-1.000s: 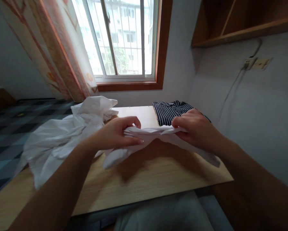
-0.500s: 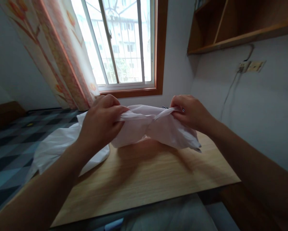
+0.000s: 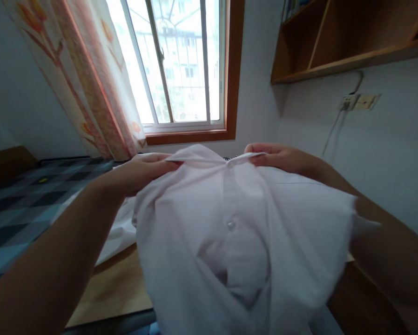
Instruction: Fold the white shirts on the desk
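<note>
Worktop (image 3: pixel 114 288) lower left; white shirt (image 3: pixel 188 223), just fallen open, hangs center to bottom, button (image 3: pixel 231 224) now visible. Left hand (image 3: pixel 141 173), right hand (image 3: pixel 287 158): narrow grips, both pinching its top edge.

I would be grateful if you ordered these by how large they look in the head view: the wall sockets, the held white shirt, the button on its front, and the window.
1. Held white shirt
2. Window
3. Wall sockets
4. Button
</note>
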`<state>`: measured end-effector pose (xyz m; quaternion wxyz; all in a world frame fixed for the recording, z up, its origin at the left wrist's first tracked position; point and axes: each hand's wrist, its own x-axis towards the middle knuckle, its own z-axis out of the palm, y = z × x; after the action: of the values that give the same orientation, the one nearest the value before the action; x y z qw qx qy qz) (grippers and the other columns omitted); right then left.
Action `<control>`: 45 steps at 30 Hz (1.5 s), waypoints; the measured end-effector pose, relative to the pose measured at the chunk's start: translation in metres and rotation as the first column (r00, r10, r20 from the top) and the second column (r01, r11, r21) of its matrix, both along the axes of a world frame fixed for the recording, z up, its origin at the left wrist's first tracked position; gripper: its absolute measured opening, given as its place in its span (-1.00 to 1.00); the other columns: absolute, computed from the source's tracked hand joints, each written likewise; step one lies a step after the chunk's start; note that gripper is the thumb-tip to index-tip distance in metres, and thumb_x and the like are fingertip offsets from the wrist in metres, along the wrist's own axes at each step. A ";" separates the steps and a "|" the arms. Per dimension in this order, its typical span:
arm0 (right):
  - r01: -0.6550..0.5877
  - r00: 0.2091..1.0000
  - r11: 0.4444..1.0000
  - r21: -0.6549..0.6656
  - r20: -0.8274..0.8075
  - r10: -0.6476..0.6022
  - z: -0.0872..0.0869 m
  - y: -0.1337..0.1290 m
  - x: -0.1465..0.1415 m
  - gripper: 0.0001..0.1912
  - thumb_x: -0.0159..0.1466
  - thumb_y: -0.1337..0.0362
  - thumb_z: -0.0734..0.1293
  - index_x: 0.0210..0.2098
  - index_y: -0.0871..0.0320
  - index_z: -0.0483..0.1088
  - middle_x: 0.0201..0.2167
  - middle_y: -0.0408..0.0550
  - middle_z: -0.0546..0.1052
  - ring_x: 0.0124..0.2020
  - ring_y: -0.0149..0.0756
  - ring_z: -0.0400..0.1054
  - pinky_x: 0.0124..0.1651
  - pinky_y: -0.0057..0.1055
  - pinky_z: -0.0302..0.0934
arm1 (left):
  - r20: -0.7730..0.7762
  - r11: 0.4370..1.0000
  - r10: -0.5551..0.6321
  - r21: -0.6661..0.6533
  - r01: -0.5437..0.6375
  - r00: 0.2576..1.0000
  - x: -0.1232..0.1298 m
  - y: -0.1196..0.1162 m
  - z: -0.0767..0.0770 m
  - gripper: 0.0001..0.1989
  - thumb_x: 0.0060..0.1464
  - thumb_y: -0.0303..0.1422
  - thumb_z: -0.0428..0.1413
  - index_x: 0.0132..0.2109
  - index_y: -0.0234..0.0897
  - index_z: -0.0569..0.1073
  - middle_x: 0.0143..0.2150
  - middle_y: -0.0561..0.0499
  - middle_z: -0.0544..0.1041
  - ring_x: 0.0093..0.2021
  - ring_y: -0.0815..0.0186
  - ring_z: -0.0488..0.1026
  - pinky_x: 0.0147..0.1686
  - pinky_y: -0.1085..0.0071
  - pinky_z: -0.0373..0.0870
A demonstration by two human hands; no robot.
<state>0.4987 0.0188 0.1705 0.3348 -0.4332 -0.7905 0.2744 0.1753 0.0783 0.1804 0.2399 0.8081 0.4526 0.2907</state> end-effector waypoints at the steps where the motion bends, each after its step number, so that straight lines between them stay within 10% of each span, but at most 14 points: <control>1: 0.035 0.990 0.999 -0.008 0.139 -0.033 -0.011 0.010 0.003 -0.61 0.29 -0.05 0.29 -0.14 0.14 0.45 -0.33 -0.11 0.52 -0.34 -0.33 0.37 -0.31 -0.46 0.18 | -0.200 0.997 -0.073 -0.049 0.064 0.977 -0.002 0.010 -0.008 -0.51 0.07 0.03 0.06 -0.11 -0.29 0.56 -0.26 0.01 0.60 -0.26 0.25 0.51 -0.23 0.37 0.44; 4: 0.200 0.771 0.968 0.152 0.586 -0.251 -0.057 0.044 0.003 -0.66 0.26 -0.02 0.34 -0.25 0.14 0.51 -0.31 -0.03 0.56 -0.25 -0.21 0.41 -0.22 -0.41 0.16 | -0.662 0.983 -0.012 0.129 0.129 0.750 -0.001 0.035 -0.049 -0.65 0.16 -0.12 0.05 -0.23 -0.31 0.56 -0.25 -0.10 0.61 -0.23 0.18 0.51 -0.17 0.34 0.39; 7: 0.140 0.579 0.963 0.232 0.769 -0.270 -0.102 0.065 -0.008 -0.75 0.29 0.10 0.34 -0.15 0.11 0.52 -0.13 0.05 0.56 -0.07 -0.12 0.41 -0.08 -0.34 0.14 | -0.812 0.953 0.119 0.256 0.165 0.572 0.009 0.048 -0.095 -0.76 0.09 -0.35 0.14 -0.10 -0.33 0.55 -0.16 -0.19 0.60 -0.10 0.03 0.51 -0.07 0.20 0.36; 11: 0.145 0.662 0.952 0.268 0.689 -0.295 -0.121 0.056 -0.040 -0.69 0.32 0.24 0.33 0.04 0.13 0.45 0.02 0.10 0.50 0.06 -0.12 0.35 0.03 -0.31 0.13 | -0.716 0.925 0.068 0.306 0.225 0.695 0.040 0.045 -0.134 -0.56 0.14 -0.46 0.05 0.17 -0.29 0.38 0.15 -0.19 0.47 0.12 0.08 0.41 0.08 0.19 0.30; 16: 0.087 0.763 0.977 0.197 0.618 -0.193 -0.127 0.003 -0.085 -0.64 0.36 0.02 0.25 -0.18 0.18 0.50 -0.16 0.10 0.55 -0.08 -0.07 0.41 0.02 -0.19 0.19 | -0.526 0.922 0.087 0.365 0.132 0.846 0.081 0.038 -0.172 -0.66 0.28 -0.39 -0.07 0.14 -0.32 0.40 0.14 -0.18 0.48 0.16 0.10 0.36 0.18 0.14 0.24; 21: 0.040 0.726 0.990 0.132 0.677 -0.119 -0.167 -0.028 -0.068 -0.72 0.25 0.29 0.33 -0.05 0.20 0.43 0.01 0.18 0.49 0.09 0.05 0.32 0.24 0.11 0.01 | -0.416 0.954 0.043 0.286 0.086 0.908 0.066 0.038 -0.212 -0.48 0.18 -0.26 0.09 0.25 -0.28 0.29 0.26 -0.20 0.36 0.28 0.03 0.23 0.30 -0.04 0.04; 34: -0.066 0.928 0.965 0.253 0.371 -0.034 -0.202 -0.004 -0.014 -0.62 0.21 0.57 0.19 -0.10 0.14 0.48 -0.18 0.03 0.45 -0.15 -0.26 0.34 -0.04 -0.34 0.26 | -0.362 0.852 -0.322 0.293 0.435 0.875 0.026 0.028 -0.189 -0.76 0.26 -0.28 0.01 -0.33 -0.21 0.50 0.09 -0.08 0.46 0.17 0.15 0.31 0.23 0.09 0.19; 38: -0.088 0.915 0.949 0.302 0.402 -0.042 -0.211 0.002 -0.003 -0.78 0.26 0.52 0.21 -0.28 0.17 0.46 -0.18 0.05 0.46 -0.15 -0.24 0.34 -0.06 -0.35 0.25 | -0.293 0.825 -0.456 0.216 0.523 0.840 0.027 0.018 -0.181 -0.78 0.21 -0.19 0.09 -0.12 -0.17 0.53 0.11 -0.08 0.45 0.15 0.16 0.32 0.17 0.18 0.25; 41: -0.086 0.929 0.954 0.289 0.370 -0.028 -0.207 0.007 0.016 -0.77 0.25 0.52 0.21 -0.29 0.17 0.46 -0.17 0.05 0.48 -0.12 -0.24 0.36 -0.05 -0.35 0.24 | -0.275 0.761 -0.575 0.164 0.627 0.770 0.036 0.008 -0.178 -0.72 0.20 -0.17 0.10 -0.01 -0.14 0.53 -0.05 -0.06 0.52 -0.01 0.21 0.40 0.06 0.26 0.29; 45: 0.011 0.885 0.978 0.209 0.452 -0.107 -0.178 0.014 0.015 -0.76 0.19 0.50 0.23 -0.36 0.14 0.50 -0.30 -0.05 0.53 -0.25 -0.27 0.40 -0.04 -0.33 0.20 | -0.190 0.785 -0.588 0.100 0.611 0.786 0.047 0.007 -0.181 -0.57 0.28 -0.17 -0.03 -0.48 -0.24 0.47 -0.39 -0.02 0.47 -0.28 0.31 0.38 -0.16 0.39 0.31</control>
<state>0.5142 0.0323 -0.0073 0.1877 -0.4740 -0.8572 0.0723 0.2220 0.0853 -0.0007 0.2217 0.9455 0.1641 0.1728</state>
